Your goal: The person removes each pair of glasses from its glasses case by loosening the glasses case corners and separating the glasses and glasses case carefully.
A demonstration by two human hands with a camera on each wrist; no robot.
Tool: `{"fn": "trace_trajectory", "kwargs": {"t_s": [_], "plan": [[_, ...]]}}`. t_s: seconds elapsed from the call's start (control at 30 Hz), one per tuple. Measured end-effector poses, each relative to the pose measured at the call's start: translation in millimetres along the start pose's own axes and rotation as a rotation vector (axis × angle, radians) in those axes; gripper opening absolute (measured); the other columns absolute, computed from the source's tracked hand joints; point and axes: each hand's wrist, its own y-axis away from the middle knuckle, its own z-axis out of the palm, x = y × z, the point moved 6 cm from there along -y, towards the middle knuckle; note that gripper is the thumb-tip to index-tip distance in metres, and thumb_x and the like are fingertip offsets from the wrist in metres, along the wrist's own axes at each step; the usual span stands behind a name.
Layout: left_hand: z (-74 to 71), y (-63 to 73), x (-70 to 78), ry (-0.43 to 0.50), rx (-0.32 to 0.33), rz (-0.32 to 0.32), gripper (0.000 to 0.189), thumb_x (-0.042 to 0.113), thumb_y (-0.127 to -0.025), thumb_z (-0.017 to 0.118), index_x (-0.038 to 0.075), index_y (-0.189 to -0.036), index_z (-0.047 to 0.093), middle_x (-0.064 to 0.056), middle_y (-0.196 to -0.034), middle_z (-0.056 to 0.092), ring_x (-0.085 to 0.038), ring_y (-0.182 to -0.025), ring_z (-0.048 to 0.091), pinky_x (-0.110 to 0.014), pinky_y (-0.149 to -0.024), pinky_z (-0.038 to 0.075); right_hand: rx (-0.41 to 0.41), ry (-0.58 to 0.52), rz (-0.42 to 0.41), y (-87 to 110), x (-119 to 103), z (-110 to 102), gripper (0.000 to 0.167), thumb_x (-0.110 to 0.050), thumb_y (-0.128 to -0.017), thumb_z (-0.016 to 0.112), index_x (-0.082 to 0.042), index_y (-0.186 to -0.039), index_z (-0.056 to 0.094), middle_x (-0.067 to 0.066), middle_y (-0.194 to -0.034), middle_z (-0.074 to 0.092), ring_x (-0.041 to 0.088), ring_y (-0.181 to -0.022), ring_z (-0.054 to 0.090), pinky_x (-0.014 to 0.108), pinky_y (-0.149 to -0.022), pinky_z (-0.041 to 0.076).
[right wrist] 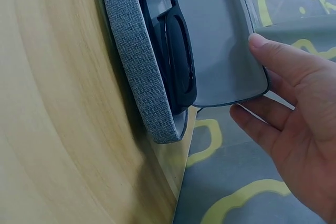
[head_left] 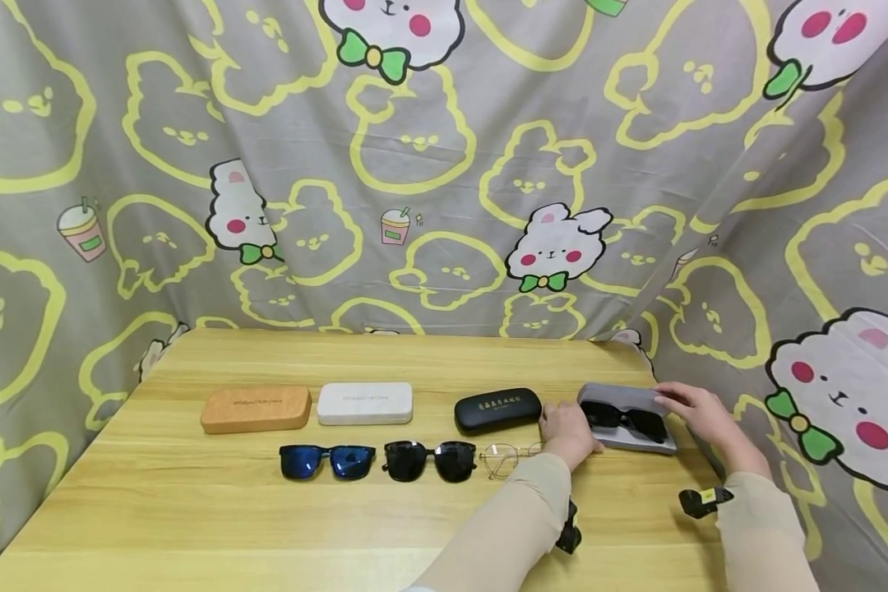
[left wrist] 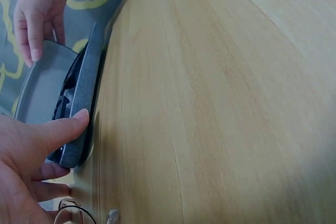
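Observation:
A grey fabric-covered glasses case (head_left: pixel 612 393) stands open at the table's right end, with black sunglasses (right wrist: pixel 181 51) lying in its base. My left hand (head_left: pixel 566 433) holds the base at its left end, the thumb on the front wall in the left wrist view. My right hand (head_left: pixel 703 418) pinches the edge of the raised lid (right wrist: pixel 220 40) at its right end, thumb on the pale inner side. Thin-framed eyeglasses (head_left: pixel 500 460) lie close beside my left hand, partly hidden by it in the head view.
On the wooden table (head_left: pixel 229 526), a black case (head_left: pixel 498 409), a white case (head_left: pixel 365 404) and an orange-tan case (head_left: pixel 256 409) stand shut in the back row. Before them lie black sunglasses (head_left: pixel 429 461) and blue-lensed sunglasses (head_left: pixel 327 462). A patterned curtain (head_left: pixel 444 164) surrounds the table.

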Motion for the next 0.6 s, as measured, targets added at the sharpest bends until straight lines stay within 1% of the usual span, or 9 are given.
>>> {"fn": "trace_trajectory", "kwargs": {"t_s": [0.1, 0.17, 0.23, 0.3, 0.37, 0.43, 0.47, 0.53, 0.6], "plan": [[-2.6, 0.9, -0.6, 0.011, 0.010, -0.008, 0.070, 0.058, -0.058, 0.087, 0.031, -0.119, 0.065, 0.012, -0.114, 0.063, -0.015, -0.115, 0.050, -0.032, -0.095, 0.047, 0.017, -0.010, 0.002, 1.9, 1, 0, 0.034, -0.031, -0.098, 0.058, -0.006, -0.120, 0.067, 0.019, -0.113, 0.070, -0.020, -0.086, 0.046, 0.022, -0.070, 0.049], [-4.3, 2.0, -0.8, 0.020, 0.016, -0.010, 0.070, 0.057, -0.057, 0.088, 0.030, -0.118, 0.065, 0.012, -0.114, 0.064, -0.015, -0.115, 0.050, -0.032, -0.095, 0.047, 0.040, -0.015, -0.001, 3.5, 0, 0, 0.034, -0.030, -0.098, 0.059, -0.006, -0.120, 0.067, 0.019, -0.113, 0.070, -0.018, -0.087, 0.048, 0.020, -0.070, 0.049], [-4.4, 2.6, -0.7, 0.027, 0.015, -0.009, 0.070, 0.055, -0.058, 0.088, 0.030, -0.119, 0.065, 0.012, -0.114, 0.064, -0.015, -0.116, 0.050, -0.033, -0.095, 0.047, 0.062, -0.019, -0.003, 5.0, -2, 0, 0.036, -0.029, -0.097, 0.060, -0.004, -0.122, 0.065, 0.021, -0.115, 0.069, -0.003, -0.091, 0.061, 0.026, -0.074, 0.053], [-4.0, 3.0, -0.5, 0.033, 0.011, -0.005, 0.069, 0.054, -0.059, 0.088, 0.030, -0.120, 0.065, 0.011, -0.115, 0.063, -0.015, -0.116, 0.049, -0.033, -0.096, 0.047, 0.085, -0.035, 0.012, 7.0, -3, 0, 0.040, -0.029, -0.097, 0.060, -0.002, -0.126, 0.062, 0.025, -0.119, 0.066, 0.022, -0.099, 0.068, 0.038, -0.081, 0.056], [-2.5, 2.6, 0.0, 0.036, 0.007, -0.003, 0.069, 0.053, -0.061, 0.088, 0.030, -0.121, 0.064, 0.011, -0.116, 0.063, -0.016, -0.117, 0.049, -0.034, -0.097, 0.047, 0.102, -0.056, 0.034, 9.9, -4, 0, 0.045, -0.030, -0.098, 0.059, 0.001, -0.130, 0.057, 0.029, -0.126, 0.060, 0.044, -0.110, 0.062, 0.052, -0.088, 0.053], [-1.4, 1.9, 0.6, 0.039, 0.005, -0.003, 0.068, 0.052, -0.061, 0.089, 0.030, -0.120, 0.064, 0.011, -0.115, 0.063, -0.016, -0.117, 0.049, -0.034, -0.096, 0.047, 0.131, -0.073, 0.046, 13.5, -5, -1, 0.048, -0.030, -0.098, 0.059, 0.003, -0.133, 0.054, 0.033, -0.131, 0.055, 0.052, -0.114, 0.055, 0.059, -0.090, 0.048], [-1.0, 1.6, 1.0, 0.039, 0.006, -0.003, 0.068, 0.052, -0.061, 0.089, 0.030, -0.120, 0.064, 0.010, -0.115, 0.063, -0.016, -0.117, 0.049, -0.034, -0.096, 0.047, 0.155, -0.075, 0.047, 15.6, -6, -2, 0.048, -0.029, -0.098, 0.059, 0.003, -0.133, 0.053, 0.033, -0.132, 0.053, 0.053, -0.115, 0.054, 0.059, -0.091, 0.047], [-0.2, 0.9, 1.4, 0.038, 0.010, -0.004, 0.069, 0.053, -0.060, 0.089, 0.030, -0.120, 0.064, 0.010, -0.115, 0.064, -0.016, -0.117, 0.049, -0.034, -0.096, 0.047, 0.211, -0.063, 0.034, 20.0, -9, -6, 0.046, -0.027, -0.097, 0.060, 0.003, -0.132, 0.054, 0.032, -0.132, 0.053, 0.051, -0.114, 0.054, 0.050, -0.090, 0.051], [0.3, 0.3, 1.7, 0.037, 0.011, -0.008, 0.069, 0.053, -0.059, 0.089, 0.031, -0.120, 0.064, 0.011, -0.114, 0.063, -0.016, -0.116, 0.049, -0.035, -0.095, 0.047, 0.277, -0.045, 0.009, 24.8, -13, -9, 0.043, -0.024, -0.096, 0.063, 0.003, -0.129, 0.057, 0.030, -0.129, 0.055, 0.048, -0.112, 0.054, 0.027, -0.089, 0.053]]}}
